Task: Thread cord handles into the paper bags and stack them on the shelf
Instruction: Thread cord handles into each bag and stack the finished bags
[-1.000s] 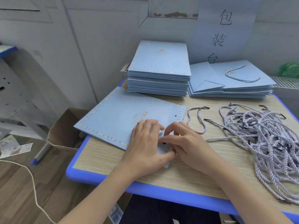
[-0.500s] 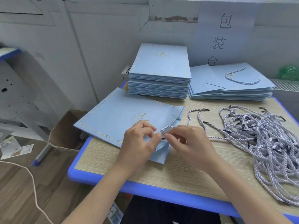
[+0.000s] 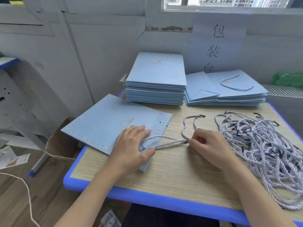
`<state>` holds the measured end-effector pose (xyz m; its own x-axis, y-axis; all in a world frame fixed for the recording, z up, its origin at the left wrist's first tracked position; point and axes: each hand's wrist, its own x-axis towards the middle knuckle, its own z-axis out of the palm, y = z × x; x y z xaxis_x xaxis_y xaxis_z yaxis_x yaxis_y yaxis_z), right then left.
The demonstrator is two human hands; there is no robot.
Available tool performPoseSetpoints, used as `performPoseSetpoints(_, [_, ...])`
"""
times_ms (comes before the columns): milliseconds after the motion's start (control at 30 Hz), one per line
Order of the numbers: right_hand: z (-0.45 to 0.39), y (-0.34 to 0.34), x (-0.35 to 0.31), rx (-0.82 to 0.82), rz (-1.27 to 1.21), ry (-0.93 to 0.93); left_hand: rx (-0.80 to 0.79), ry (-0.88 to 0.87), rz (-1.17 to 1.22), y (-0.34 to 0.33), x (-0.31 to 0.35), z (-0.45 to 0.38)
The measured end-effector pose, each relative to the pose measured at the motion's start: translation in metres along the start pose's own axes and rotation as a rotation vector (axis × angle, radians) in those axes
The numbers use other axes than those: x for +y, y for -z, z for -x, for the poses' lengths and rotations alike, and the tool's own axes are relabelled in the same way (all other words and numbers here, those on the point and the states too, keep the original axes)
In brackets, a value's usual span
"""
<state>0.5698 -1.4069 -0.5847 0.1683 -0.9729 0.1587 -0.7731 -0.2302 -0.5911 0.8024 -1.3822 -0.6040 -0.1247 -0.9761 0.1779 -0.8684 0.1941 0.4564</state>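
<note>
A flat light-blue paper bag point(image 3: 105, 123) lies on the table's left side, partly over the edge. My left hand point(image 3: 132, 148) rests flat on its near corner, fingers straight. A white twisted cord point(image 3: 168, 141) runs from under that hand out to the right. My right hand point(image 3: 208, 145) pinches the cord's dark end tip. A second loose cord point(image 3: 190, 123) lies just behind it. A big tangle of cords point(image 3: 265, 145) covers the right side.
A tall stack of flat bags point(image 3: 157, 79) stands at the back, with a lower stack of bags with handles point(image 3: 229, 89) to its right. The wooden table has a blue rim point(image 3: 147, 197). A cardboard box point(image 3: 60, 143) sits on the floor at left.
My right hand has pulled the cord out to the right, away from the bag. My left hand went from pinching at the bag's edge to lying flat on it.
</note>
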Motion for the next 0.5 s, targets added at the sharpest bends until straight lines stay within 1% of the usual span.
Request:
performPoseSetpoints(100, [0.001, -0.002, 0.003, 0.034, 0.042, 0.002, -0.001, 0.041, -0.078, 0.006, 0.004, -0.007])
performPoseSetpoints(167, [0.000, -0.002, 0.003, 0.080, 0.041, 0.013, -0.011, 0.031, -0.123, 0.010, 0.006, -0.015])
performPoseSetpoints(233, [0.000, -0.002, 0.003, 0.116, 0.011, 0.034, -0.035, 0.018, -0.119, 0.013, 0.009, -0.025])
performPoseSetpoints(300, [0.001, -0.003, 0.005, 0.102, 0.011, 0.061, -0.047, 0.012, -0.070, 0.014, 0.011, -0.033])
performPoseSetpoints(400, [0.001, -0.008, 0.008, 0.029, 0.070, 0.061, -0.038, -0.024, -0.036, 0.009, 0.012, -0.039])
performPoseSetpoints(500, [-0.001, -0.010, 0.012, 0.049, 0.081, 0.103, -0.060, -0.021, -0.047, 0.001, 0.010, -0.038])
